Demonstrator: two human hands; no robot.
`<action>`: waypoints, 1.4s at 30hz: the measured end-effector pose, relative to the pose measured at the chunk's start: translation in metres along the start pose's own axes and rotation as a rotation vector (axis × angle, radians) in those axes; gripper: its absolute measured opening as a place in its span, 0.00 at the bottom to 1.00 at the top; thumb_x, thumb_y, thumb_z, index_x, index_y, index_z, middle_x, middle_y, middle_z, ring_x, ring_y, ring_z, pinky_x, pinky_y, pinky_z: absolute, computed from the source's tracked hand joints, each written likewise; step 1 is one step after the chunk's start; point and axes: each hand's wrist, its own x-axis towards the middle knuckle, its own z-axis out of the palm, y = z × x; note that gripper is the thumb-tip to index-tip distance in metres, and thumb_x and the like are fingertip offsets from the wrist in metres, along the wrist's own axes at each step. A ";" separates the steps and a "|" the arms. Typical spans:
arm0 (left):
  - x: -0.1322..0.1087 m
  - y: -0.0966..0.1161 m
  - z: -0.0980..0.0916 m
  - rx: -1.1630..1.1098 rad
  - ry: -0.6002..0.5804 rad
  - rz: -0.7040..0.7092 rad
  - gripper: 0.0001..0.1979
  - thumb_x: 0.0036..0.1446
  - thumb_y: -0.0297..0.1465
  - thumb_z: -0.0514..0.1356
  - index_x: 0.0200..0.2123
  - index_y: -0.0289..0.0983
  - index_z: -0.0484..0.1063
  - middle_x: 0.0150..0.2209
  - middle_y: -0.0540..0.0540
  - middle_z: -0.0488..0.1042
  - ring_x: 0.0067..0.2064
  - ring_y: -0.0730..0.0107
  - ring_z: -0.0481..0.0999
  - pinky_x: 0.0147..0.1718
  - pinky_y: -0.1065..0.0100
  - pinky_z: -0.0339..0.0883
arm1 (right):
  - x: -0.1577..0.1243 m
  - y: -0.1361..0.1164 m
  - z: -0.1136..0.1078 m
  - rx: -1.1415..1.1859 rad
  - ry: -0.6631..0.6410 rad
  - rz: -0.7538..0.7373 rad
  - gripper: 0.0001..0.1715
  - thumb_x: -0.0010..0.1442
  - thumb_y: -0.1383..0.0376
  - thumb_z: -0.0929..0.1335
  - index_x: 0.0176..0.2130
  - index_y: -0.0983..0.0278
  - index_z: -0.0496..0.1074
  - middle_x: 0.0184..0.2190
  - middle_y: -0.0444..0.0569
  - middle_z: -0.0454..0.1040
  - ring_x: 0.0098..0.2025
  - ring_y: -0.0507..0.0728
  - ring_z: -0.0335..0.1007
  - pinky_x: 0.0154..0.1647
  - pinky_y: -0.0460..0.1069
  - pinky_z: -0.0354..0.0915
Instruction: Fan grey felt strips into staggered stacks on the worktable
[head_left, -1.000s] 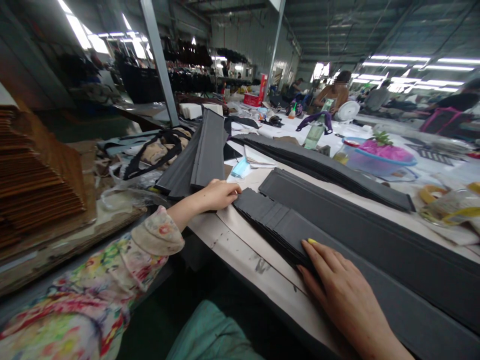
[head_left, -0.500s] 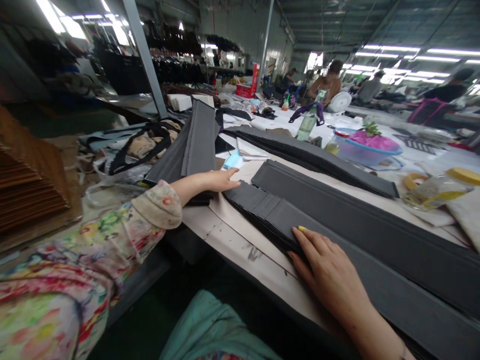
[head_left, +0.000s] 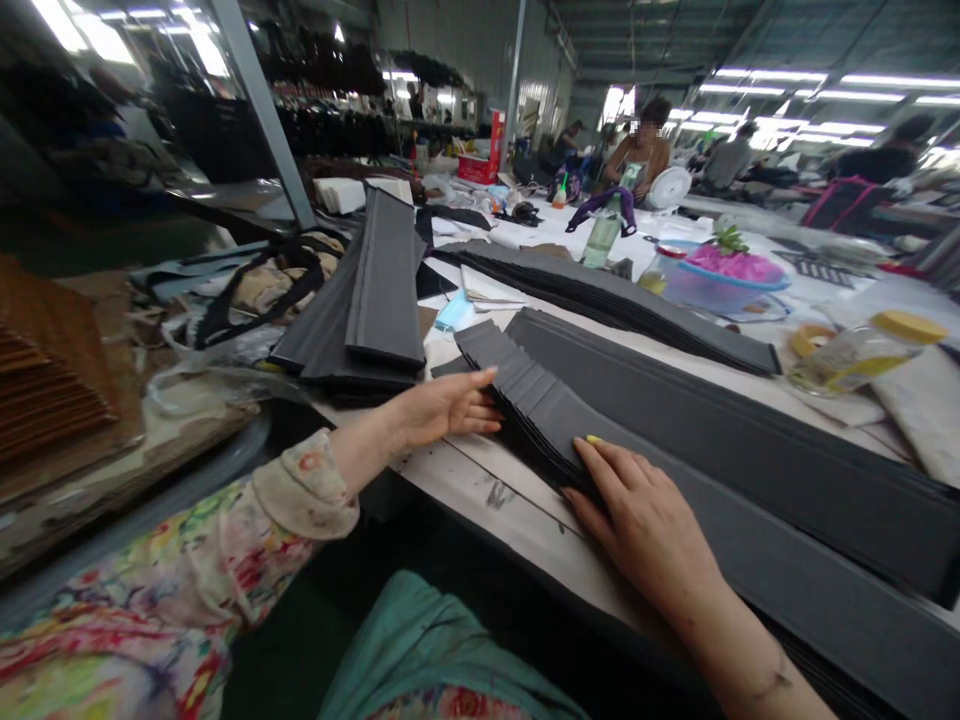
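Observation:
A fanned stack of long dark grey strips (head_left: 540, 405) lies along the near edge of the paper-covered table (head_left: 480, 495). My left hand (head_left: 446, 405) has its fingers stretched out against the stack's near side, close to its left end. Flat on top of the stack rests my right hand (head_left: 637, 520), fingers spread, pressing down. Neither hand holds anything. A second row of grey strips (head_left: 720, 425) lies just behind the stack.
Another pile of grey strips (head_left: 375, 300) sits at the left, a third row (head_left: 600, 295) further back. A blue bowl with pink material (head_left: 720, 280), a yellow-lidded jar (head_left: 862, 355) and a tape roll (head_left: 810, 340) stand at the right. People work at far tables. Brown sheets (head_left: 45, 390) are stacked left.
My left hand has moved from the far left end of the stack to its near side, closer to my right hand. The stack's left end now looks more fanned out.

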 end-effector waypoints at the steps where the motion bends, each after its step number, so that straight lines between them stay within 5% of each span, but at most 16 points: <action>1: -0.002 -0.010 0.007 -0.032 -0.028 -0.059 0.18 0.49 0.38 0.62 0.38 0.32 0.66 0.40 0.40 0.73 0.39 0.65 0.75 0.40 0.65 0.67 | 0.000 -0.001 0.000 -0.005 -0.002 0.005 0.27 0.58 0.57 0.62 0.53 0.68 0.61 0.48 0.56 0.68 0.46 0.60 0.64 0.44 0.53 0.62; 7: -0.002 -0.043 0.045 -0.239 -0.134 -0.220 0.14 0.42 0.31 0.67 0.28 0.32 0.65 0.35 0.41 0.74 0.41 0.63 0.75 0.35 0.71 0.66 | 0.003 -0.004 -0.002 -0.042 -0.005 0.032 0.29 0.58 0.58 0.62 0.55 0.69 0.58 0.49 0.57 0.66 0.47 0.60 0.63 0.44 0.53 0.62; 10: 0.000 -0.044 0.048 -0.108 -0.164 -0.201 0.11 0.48 0.31 0.64 0.31 0.32 0.66 0.38 0.41 0.73 0.40 0.68 0.74 0.31 0.73 0.65 | 0.002 -0.002 -0.001 -0.057 -0.031 0.016 0.28 0.57 0.65 0.61 0.56 0.70 0.56 0.51 0.58 0.65 0.49 0.60 0.63 0.45 0.53 0.62; 12: -0.001 -0.044 0.045 0.171 -0.138 -0.082 0.09 0.52 0.30 0.59 0.37 0.33 0.68 0.40 0.42 0.72 0.40 0.69 0.74 0.31 0.73 0.64 | 0.001 0.000 0.000 -0.079 -0.046 -0.004 0.30 0.56 0.69 0.61 0.58 0.71 0.54 0.53 0.58 0.64 0.50 0.60 0.62 0.45 0.53 0.62; 17: -0.013 -0.050 0.032 1.262 0.075 0.529 0.10 0.55 0.27 0.54 0.41 0.36 0.70 0.41 0.44 0.70 0.45 0.63 0.67 0.46 0.61 0.60 | -0.002 0.000 0.004 -0.174 -0.022 -0.087 0.32 0.54 0.74 0.59 0.58 0.72 0.52 0.55 0.58 0.63 0.54 0.59 0.60 0.45 0.53 0.63; 21: -0.019 -0.063 0.027 1.628 0.155 0.696 0.12 0.59 0.32 0.51 0.43 0.36 0.68 0.42 0.44 0.71 0.47 0.61 0.65 0.47 0.59 0.61 | -0.002 -0.002 0.005 -0.243 -0.014 -0.121 0.31 0.54 0.76 0.59 0.58 0.73 0.53 0.54 0.58 0.64 0.53 0.59 0.62 0.44 0.52 0.64; 32: -0.024 -0.078 0.024 1.742 0.215 0.929 0.15 0.61 0.29 0.47 0.47 0.30 0.66 0.46 0.41 0.70 0.50 0.66 0.66 0.54 0.63 0.60 | -0.008 0.005 0.000 -0.351 0.095 -0.236 0.29 0.50 0.81 0.55 0.52 0.75 0.62 0.49 0.60 0.69 0.47 0.59 0.69 0.37 0.51 0.68; 42: -0.026 -0.079 0.029 1.696 0.225 0.876 0.15 0.61 0.28 0.47 0.46 0.30 0.66 0.45 0.40 0.70 0.50 0.64 0.66 0.54 0.62 0.60 | -0.007 0.005 0.001 -0.339 0.107 -0.260 0.28 0.51 0.80 0.55 0.51 0.76 0.62 0.49 0.61 0.68 0.47 0.60 0.68 0.38 0.52 0.69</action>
